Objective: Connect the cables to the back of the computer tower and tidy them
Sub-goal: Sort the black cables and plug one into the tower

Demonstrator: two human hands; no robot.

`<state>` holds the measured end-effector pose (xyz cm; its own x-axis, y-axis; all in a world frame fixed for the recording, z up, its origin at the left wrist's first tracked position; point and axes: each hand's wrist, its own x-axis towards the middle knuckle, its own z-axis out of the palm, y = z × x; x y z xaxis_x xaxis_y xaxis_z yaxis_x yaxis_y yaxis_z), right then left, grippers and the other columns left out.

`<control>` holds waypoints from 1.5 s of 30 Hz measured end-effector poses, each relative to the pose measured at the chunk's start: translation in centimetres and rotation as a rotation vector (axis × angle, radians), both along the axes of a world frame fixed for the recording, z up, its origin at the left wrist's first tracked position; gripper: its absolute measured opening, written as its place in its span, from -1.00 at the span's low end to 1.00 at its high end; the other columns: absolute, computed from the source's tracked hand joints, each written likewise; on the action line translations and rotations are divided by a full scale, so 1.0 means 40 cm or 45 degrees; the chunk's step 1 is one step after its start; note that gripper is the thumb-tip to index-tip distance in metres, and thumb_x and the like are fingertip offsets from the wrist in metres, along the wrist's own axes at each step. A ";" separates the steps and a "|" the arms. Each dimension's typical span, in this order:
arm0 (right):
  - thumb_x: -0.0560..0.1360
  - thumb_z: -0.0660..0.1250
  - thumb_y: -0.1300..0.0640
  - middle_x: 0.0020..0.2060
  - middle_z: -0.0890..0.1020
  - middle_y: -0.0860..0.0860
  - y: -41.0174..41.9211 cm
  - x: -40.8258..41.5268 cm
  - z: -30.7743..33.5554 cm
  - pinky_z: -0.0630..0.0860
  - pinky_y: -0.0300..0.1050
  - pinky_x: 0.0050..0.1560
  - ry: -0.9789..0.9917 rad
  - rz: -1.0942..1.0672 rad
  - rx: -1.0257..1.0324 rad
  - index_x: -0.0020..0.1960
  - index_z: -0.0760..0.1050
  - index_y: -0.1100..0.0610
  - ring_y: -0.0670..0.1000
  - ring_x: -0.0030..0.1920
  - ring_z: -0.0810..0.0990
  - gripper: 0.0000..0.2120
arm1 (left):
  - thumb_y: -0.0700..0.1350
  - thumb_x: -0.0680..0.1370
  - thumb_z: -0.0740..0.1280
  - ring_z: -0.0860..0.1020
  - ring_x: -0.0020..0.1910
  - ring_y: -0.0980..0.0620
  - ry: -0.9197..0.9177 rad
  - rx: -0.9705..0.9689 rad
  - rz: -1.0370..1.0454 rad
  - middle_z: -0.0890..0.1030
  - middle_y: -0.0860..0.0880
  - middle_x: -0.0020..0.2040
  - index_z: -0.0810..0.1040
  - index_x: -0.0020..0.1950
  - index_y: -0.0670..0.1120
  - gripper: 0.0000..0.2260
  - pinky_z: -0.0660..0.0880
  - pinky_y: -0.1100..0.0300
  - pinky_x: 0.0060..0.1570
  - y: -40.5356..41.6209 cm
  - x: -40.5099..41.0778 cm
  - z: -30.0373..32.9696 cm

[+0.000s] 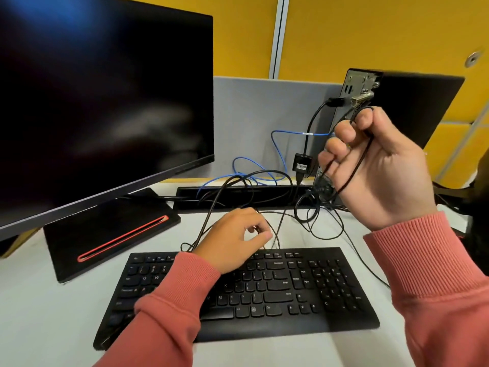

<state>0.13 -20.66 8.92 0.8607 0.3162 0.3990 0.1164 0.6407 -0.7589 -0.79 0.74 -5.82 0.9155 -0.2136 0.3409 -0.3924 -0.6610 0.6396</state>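
Holding a thin black cable [356, 165] tight in our right hand [375, 168] at the frame's right, we pinch another black wire [211, 207] with our left hand [232, 239] at the middle.

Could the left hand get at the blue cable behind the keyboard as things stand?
Probably yes, awkwardly: the left hand already pinches a black cable, and tangled black loops lie between it and the blue cable.

Dark monitor [105, 102] at left on black stand w/ red slot [111, 234]; black keyboard [264, 295] in front; yellow wall [370, 35] behind.
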 end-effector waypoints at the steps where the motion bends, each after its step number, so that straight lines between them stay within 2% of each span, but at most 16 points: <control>1: 0.69 0.07 0.01 -0.27 0.37 -0.02 -0.002 0.008 0.000 0.23 -0.20 -0.29 0.037 -0.036 -0.002 -0.14 0.34 0.04 -0.06 -0.36 0.32 -0.74 | 0.16 0.54 0.29 0.49 0.03 0.15 0.004 0.066 0.001 0.54 0.18 -0.08 0.57 -0.14 0.13 -0.84 0.44 0.07 0.11 0.006 0.002 -0.004; 3: 0.67 0.13 0.02 -0.33 0.32 -0.03 -0.005 0.023 -0.005 0.08 -0.21 -0.44 0.041 -0.258 -0.181 -0.17 0.33 0.04 -0.08 -0.44 0.15 -0.75 | 0.18 0.54 0.26 0.44 0.06 0.13 0.037 0.128 -0.040 0.49 0.16 -0.07 0.55 -0.16 0.13 -0.82 0.43 0.06 0.12 0.018 0.001 -0.008; 6: 0.61 0.30 0.03 -0.44 0.36 -0.04 -0.005 0.043 -0.045 0.16 -0.23 -0.46 -0.227 -0.701 -0.818 -0.14 0.34 0.08 -0.04 -0.48 0.23 -0.78 | 0.19 0.56 0.25 0.42 -0.01 0.09 -0.094 0.042 0.002 0.44 0.12 -0.11 0.46 -0.21 0.06 -0.74 0.41 0.10 0.03 0.018 0.000 -0.002; 10: 0.42 0.46 -0.22 -0.42 0.47 0.06 0.027 0.026 -0.134 0.37 -0.03 -0.33 -0.545 -0.313 -1.523 -0.07 0.47 0.00 -0.02 -0.39 0.37 -0.66 | 0.18 0.60 0.28 0.42 -0.19 0.05 -0.373 -0.155 0.294 0.39 0.06 -0.24 0.38 -0.27 -0.01 -0.65 0.39 0.08 -0.20 -0.022 0.005 0.021; 13: 0.43 0.46 -0.22 -0.37 0.50 -0.06 0.061 0.012 -0.199 0.35 -0.16 -0.28 -0.690 -0.235 -1.901 -0.02 0.54 -0.06 -0.15 -0.41 0.38 -0.72 | 0.12 0.60 0.33 0.43 -0.26 0.01 -0.402 -0.310 0.358 0.41 0.05 -0.29 0.39 -0.29 -0.01 -0.66 0.39 0.05 -0.25 -0.034 0.005 0.032; 16: 0.60 0.33 -0.05 -0.43 0.40 -0.08 0.071 0.020 -0.239 0.30 -0.18 -0.29 -0.764 -0.268 -1.753 -0.18 0.52 0.05 -0.13 -0.40 0.34 -0.76 | 0.05 0.60 0.38 0.42 -0.26 0.02 -0.364 -0.428 0.323 0.42 0.06 -0.30 0.43 -0.28 -0.05 -0.68 0.37 0.12 -0.25 -0.027 0.002 0.040; 21: 0.67 0.20 0.13 -0.47 0.23 -0.05 0.046 0.052 -0.191 0.10 -0.25 -0.47 -0.166 -0.405 -0.894 -0.29 0.34 0.08 -0.04 -0.49 0.18 -0.66 | 0.13 0.58 0.34 0.47 -0.06 0.07 -0.263 -0.304 0.245 0.44 0.11 -0.07 0.43 -0.24 0.07 -0.74 0.44 0.15 0.00 0.005 0.015 0.021; 25: 0.68 0.16 0.09 -0.44 0.33 -0.03 -0.004 0.085 -0.114 0.15 -0.21 -0.44 0.024 -0.699 -0.374 -0.25 0.37 0.02 -0.02 -0.46 0.31 -0.68 | 0.08 0.59 0.34 0.46 0.18 0.03 -0.234 -0.235 0.363 0.42 0.15 0.19 0.40 -0.28 0.12 -0.74 0.42 -0.05 0.27 0.046 0.017 0.004; 28: 0.68 0.12 0.06 -0.41 0.45 -0.05 -0.052 0.118 -0.093 0.32 -0.20 -0.40 0.000 -0.917 -0.182 -0.21 0.39 0.01 -0.02 -0.38 0.49 -0.71 | 0.00 0.61 0.34 0.47 0.25 0.15 -0.268 -0.254 0.381 0.46 0.13 0.28 0.48 -0.22 0.16 -0.79 0.39 0.07 0.29 0.075 0.023 0.021; 33: 0.65 0.11 -0.04 -0.27 0.59 -0.06 -0.095 0.149 -0.117 0.48 -0.12 -0.22 -0.025 -1.409 -0.358 -0.14 0.41 -0.08 0.05 -0.12 0.69 -0.78 | -0.14 0.68 0.26 0.59 0.01 0.15 -0.205 -0.601 0.287 0.69 -0.02 0.00 0.65 -0.03 -0.11 -0.81 0.44 0.35 0.07 0.093 -0.008 0.102; 36: 0.63 0.15 -0.05 -0.21 0.61 -0.08 -0.112 0.159 -0.148 0.51 -0.05 -0.09 -0.089 -1.561 -0.550 -0.16 0.42 -0.11 -0.04 -0.11 0.63 -0.80 | -0.15 0.71 0.21 0.55 -0.24 -0.01 -0.287 -0.804 0.279 0.55 -0.10 -0.31 0.46 -0.23 -0.17 -0.69 0.49 0.22 0.00 0.099 -0.024 0.144; 38: 0.57 0.23 -0.05 -0.25 0.58 -0.12 -0.118 0.162 -0.165 0.55 0.10 0.05 -0.110 -1.494 -0.859 -0.17 0.46 -0.08 -0.03 -0.12 0.59 -0.85 | -0.14 0.70 0.21 0.35 -0.39 0.01 -0.317 -0.895 0.247 0.35 0.02 -0.41 0.37 -0.27 -0.08 -0.68 0.46 0.08 -0.22 0.092 -0.031 0.166; 40: 0.49 0.32 -0.09 -0.18 0.58 -0.14 -0.112 0.155 -0.175 0.42 0.25 0.23 -0.023 -1.315 -1.395 -0.01 0.47 -0.15 0.07 0.02 0.55 -0.90 | -0.14 0.69 0.24 0.26 -0.44 0.08 -0.318 -0.852 0.261 0.30 0.11 -0.44 0.41 -0.25 -0.10 -0.70 0.31 0.15 -0.35 0.077 -0.037 0.176; 42: 0.50 0.38 -0.06 0.03 0.56 -0.11 -0.093 0.133 -0.180 0.20 0.32 0.29 0.026 -1.085 -1.891 0.25 0.35 -0.28 0.14 0.23 0.43 -0.62 | -0.16 0.67 0.29 0.36 -0.40 0.11 -0.352 -0.703 0.256 0.42 0.07 -0.42 0.52 -0.22 -0.12 -0.75 0.33 0.17 -0.33 0.056 -0.042 0.179; 43: 0.49 0.39 -0.01 0.14 0.52 -0.10 -0.072 0.110 -0.174 0.18 0.32 0.30 -0.057 -1.010 -1.963 0.35 0.28 -0.32 0.13 0.31 0.36 -0.48 | -0.16 0.66 0.31 0.44 -0.34 0.08 -0.368 -0.615 0.232 0.51 0.01 -0.37 0.57 -0.20 -0.11 -0.76 0.39 0.15 -0.26 0.045 -0.044 0.176; 45: 0.40 0.37 0.09 0.26 0.47 -0.17 -0.016 0.059 -0.153 0.25 0.24 0.35 -0.273 -0.824 -1.737 0.43 0.25 -0.33 0.04 0.38 0.32 -0.31 | -0.12 0.65 0.35 0.51 -0.25 -0.07 -0.352 -0.490 0.196 0.59 -0.10 -0.29 0.63 -0.18 -0.09 -0.78 0.43 0.03 -0.15 0.027 -0.041 0.163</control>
<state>2.48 -21.31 2.78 0.9570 0.1383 0.2551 0.2746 -0.7155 -0.6423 -2.42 1.81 0.69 0.7909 0.1059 0.6027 -0.4981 -0.4608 0.7345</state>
